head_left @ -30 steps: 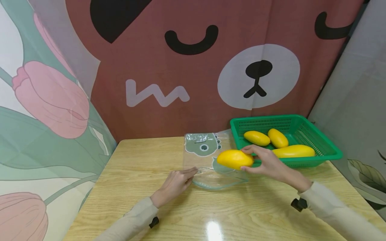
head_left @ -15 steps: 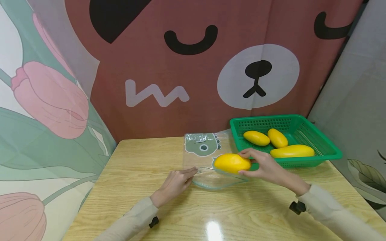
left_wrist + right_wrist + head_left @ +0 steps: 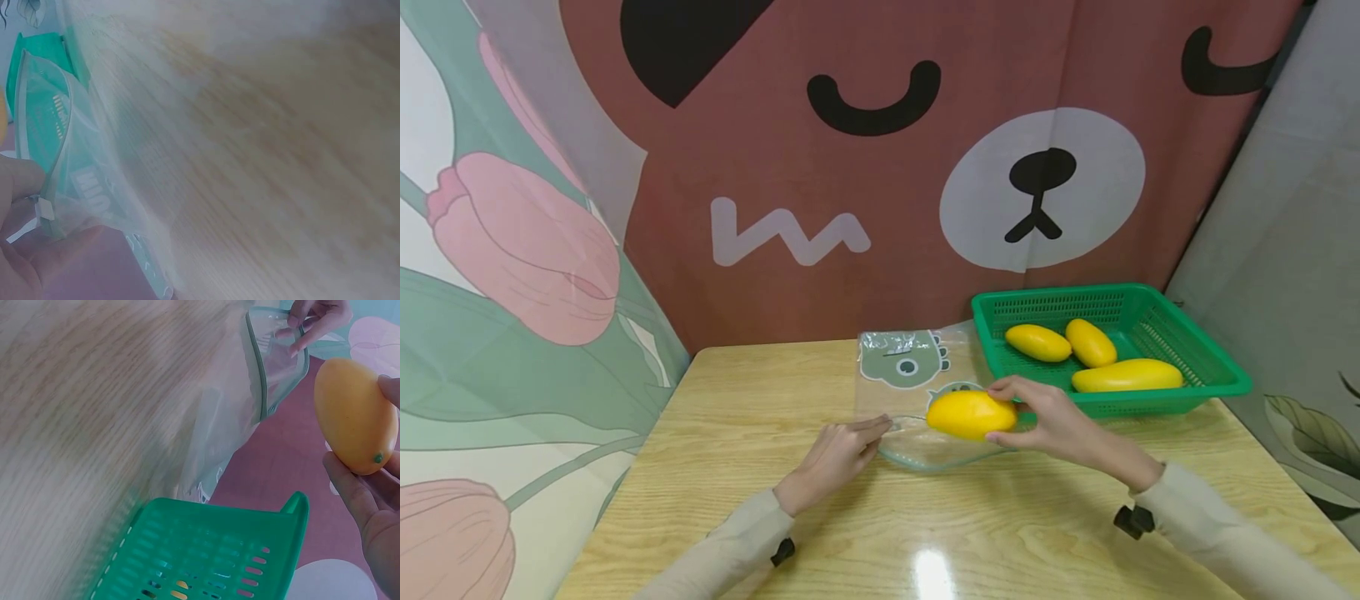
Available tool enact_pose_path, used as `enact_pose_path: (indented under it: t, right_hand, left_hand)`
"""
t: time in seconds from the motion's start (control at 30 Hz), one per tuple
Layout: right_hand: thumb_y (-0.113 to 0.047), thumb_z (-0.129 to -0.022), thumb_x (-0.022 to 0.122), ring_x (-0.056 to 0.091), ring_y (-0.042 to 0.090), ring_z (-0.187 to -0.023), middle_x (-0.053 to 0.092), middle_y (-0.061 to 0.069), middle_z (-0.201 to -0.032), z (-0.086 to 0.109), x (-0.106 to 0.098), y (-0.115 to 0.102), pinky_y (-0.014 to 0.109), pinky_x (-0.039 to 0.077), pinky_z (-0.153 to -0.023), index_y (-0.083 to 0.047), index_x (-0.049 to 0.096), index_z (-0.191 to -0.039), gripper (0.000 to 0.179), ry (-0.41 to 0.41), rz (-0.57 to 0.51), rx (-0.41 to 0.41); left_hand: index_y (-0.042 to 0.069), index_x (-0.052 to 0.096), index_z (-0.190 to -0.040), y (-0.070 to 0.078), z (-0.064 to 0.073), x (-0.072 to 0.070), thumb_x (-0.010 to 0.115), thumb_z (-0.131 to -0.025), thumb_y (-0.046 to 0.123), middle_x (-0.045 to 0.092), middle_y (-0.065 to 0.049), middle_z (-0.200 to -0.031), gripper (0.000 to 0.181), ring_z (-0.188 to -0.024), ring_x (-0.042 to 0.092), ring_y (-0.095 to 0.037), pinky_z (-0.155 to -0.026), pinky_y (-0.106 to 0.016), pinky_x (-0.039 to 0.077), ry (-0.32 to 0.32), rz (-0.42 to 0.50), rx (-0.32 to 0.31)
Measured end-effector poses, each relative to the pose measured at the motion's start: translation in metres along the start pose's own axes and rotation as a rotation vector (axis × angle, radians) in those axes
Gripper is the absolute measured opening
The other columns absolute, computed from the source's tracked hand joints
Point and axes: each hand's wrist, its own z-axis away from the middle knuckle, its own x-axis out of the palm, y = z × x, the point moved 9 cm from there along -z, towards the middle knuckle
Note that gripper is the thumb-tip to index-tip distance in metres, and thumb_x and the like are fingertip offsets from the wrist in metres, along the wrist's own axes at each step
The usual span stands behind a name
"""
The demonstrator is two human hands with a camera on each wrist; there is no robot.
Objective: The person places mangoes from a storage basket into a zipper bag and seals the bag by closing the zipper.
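Note:
A yellow mango point(image 3: 972, 415) is held between the thumb and fingers of my right hand point(image 3: 1051, 422), over the mouth of a clear zip bag point(image 3: 901, 398). In the right wrist view the mango point(image 3: 355, 415) shows a green stem spot and hangs apart from the bag's open mouth. My left hand point(image 3: 833, 458) pinches the bag's left edge by the zipper. Up close in the left wrist view, the bag's zipper slider point(image 3: 45, 209) sits by those fingers. Green dinosaur prints mark the bag, which lies on the table.
A green plastic basket point(image 3: 1213, 367) stands at the table's back right, with more yellow mangoes point(image 3: 1127, 377) inside. The wooden table point(image 3: 760, 400) meets a printed curtain point(image 3: 760, 292) at its back edge.
My right hand has moved the mango left and slightly down, from beside the basket to over the bag's mouth. The left hand and the bag look unmoved.

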Motion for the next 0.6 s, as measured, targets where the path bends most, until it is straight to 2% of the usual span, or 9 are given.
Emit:
enact_pose_path:
  t: [0.3, 0.6]
  right_hand:
    - [-0.017, -0.073, 0.089, 0.066, 0.021, -0.099, 0.065, 0.008, -0.118, 0.002, 0.006, -0.002, 0.027, 0.058, -0.074, -0.004, 0.065, -0.113, 0.048, 0.005, -0.004, -0.005]
    - [-0.022, -0.074, 0.088, 0.066, 0.019, -0.098, 0.066, 0.004, -0.116, 0.001, 0.013, -0.006, 0.026, 0.057, -0.077, -0.004, 0.066, -0.113, 0.049, 0.006, 0.005, -0.029]
  left_hand:
    - [0.003, 0.072, -0.118, 0.001, -0.001, -0.001, 0.073, -0.084, -0.004, 0.069, -0.012, -0.119, 0.035, -0.045, 0.019, 0.008, -0.039, -0.008, 0.02, 0.01, 0.006, 0.013]
    - [0.003, 0.072, -0.118, 0.001, -0.001, 0.0, 0.072, -0.085, -0.004, 0.07, -0.013, -0.118, 0.034, -0.043, 0.02, 0.005, -0.039, -0.009, 0.019, 0.003, -0.003, 0.01]
